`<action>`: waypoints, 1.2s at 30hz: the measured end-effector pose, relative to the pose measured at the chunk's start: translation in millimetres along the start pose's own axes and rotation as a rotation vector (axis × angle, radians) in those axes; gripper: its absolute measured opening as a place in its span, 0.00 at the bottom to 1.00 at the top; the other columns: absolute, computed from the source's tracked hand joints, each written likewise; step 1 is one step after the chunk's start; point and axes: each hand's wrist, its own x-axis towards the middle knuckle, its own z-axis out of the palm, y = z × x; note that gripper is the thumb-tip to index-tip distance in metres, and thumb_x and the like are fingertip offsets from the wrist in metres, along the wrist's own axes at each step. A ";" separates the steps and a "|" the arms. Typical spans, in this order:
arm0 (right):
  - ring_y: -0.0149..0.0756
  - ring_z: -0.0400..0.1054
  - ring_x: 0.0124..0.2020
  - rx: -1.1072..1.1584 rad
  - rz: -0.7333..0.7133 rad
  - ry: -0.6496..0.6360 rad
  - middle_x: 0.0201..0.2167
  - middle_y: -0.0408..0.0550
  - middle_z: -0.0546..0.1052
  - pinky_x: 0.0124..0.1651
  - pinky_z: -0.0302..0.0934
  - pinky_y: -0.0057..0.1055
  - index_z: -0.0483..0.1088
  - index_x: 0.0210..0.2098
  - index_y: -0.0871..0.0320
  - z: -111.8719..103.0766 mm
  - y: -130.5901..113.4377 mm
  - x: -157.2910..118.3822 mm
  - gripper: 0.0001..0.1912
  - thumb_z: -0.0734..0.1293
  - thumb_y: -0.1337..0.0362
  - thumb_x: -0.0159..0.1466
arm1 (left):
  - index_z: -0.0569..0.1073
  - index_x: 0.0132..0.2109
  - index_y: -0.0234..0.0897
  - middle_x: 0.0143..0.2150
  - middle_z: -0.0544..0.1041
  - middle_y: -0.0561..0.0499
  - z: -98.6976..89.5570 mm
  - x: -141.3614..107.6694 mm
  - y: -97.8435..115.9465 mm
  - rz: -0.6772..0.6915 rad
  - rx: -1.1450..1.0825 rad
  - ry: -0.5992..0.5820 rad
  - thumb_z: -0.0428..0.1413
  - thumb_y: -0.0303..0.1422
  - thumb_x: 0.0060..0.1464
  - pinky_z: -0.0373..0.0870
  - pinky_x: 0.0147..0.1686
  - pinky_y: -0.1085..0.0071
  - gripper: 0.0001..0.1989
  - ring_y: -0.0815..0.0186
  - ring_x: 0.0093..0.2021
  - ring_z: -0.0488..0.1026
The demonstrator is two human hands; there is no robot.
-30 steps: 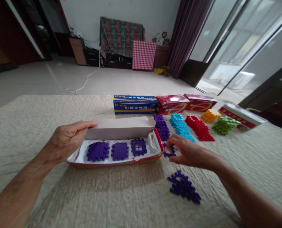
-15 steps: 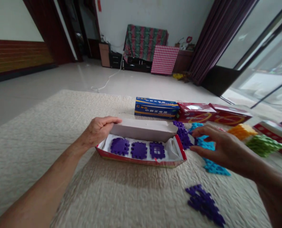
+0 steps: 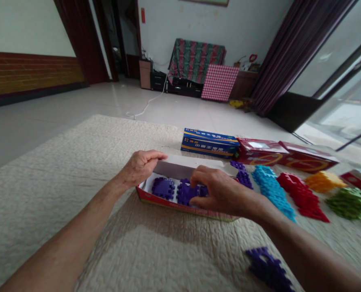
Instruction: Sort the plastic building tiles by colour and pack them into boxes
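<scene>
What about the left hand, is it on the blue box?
No, the left hand is on the raised lid of the open box.

Looks like a home living room, with purple curtain [image 3: 302, 52], cloth-draped cabinet [image 3: 197, 61] and tiled floor [image 3: 107, 101] beyond both hands [image 3: 142, 168]

Reaching in from the lower left with the left arm [image 3: 87, 227], with the left hand [image 3: 141, 168] near mid-frame, fingers pointing right. Reaching from the lower right with the right arm [image 3: 290, 233], bending the fingers of the right hand [image 3: 217, 190] above its thumb near centre.
</scene>
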 end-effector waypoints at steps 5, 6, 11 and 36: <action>0.33 0.67 0.34 -0.018 0.023 -0.008 0.39 0.49 0.73 0.37 0.60 0.30 0.71 0.37 0.60 5.1 -2.5 1.7 0.11 0.72 0.65 0.55 | 0.80 0.42 0.36 0.42 0.83 0.49 0.5 -0.4 0.0 0.012 0.007 0.003 0.48 0.28 0.52 0.74 0.48 0.67 0.17 0.65 0.43 0.79; 0.33 0.67 0.34 -0.015 0.026 0.000 0.40 0.50 0.73 0.37 0.60 0.30 0.71 0.37 0.60 5.4 -2.4 1.2 0.11 0.72 0.65 0.55 | 0.80 0.42 0.36 0.42 0.83 0.49 0.5 -0.4 0.1 0.011 0.009 0.003 0.48 0.28 0.52 0.74 0.48 0.67 0.17 0.65 0.43 0.79; 0.32 0.67 0.33 0.032 0.009 0.170 0.37 0.48 0.74 0.37 0.61 0.31 0.70 0.34 0.59 -1.9 4.8 -14.1 0.07 0.70 0.64 0.58 | 0.80 0.43 0.36 0.43 0.82 0.49 -0.1 -0.5 1.6 0.004 0.023 -0.008 0.48 0.29 0.53 0.73 0.49 0.66 0.17 0.64 0.44 0.79; 0.39 0.68 0.43 -0.189 0.440 0.402 0.43 0.52 0.73 0.47 0.63 0.36 0.72 0.47 0.58 31.8 117.9 -100.1 0.13 0.62 0.66 0.63 | 0.80 0.44 0.44 0.43 0.82 0.56 -5.7 -1.2 6.2 -0.210 0.196 -0.055 0.51 0.38 0.51 0.71 0.45 0.73 0.17 0.63 0.43 0.77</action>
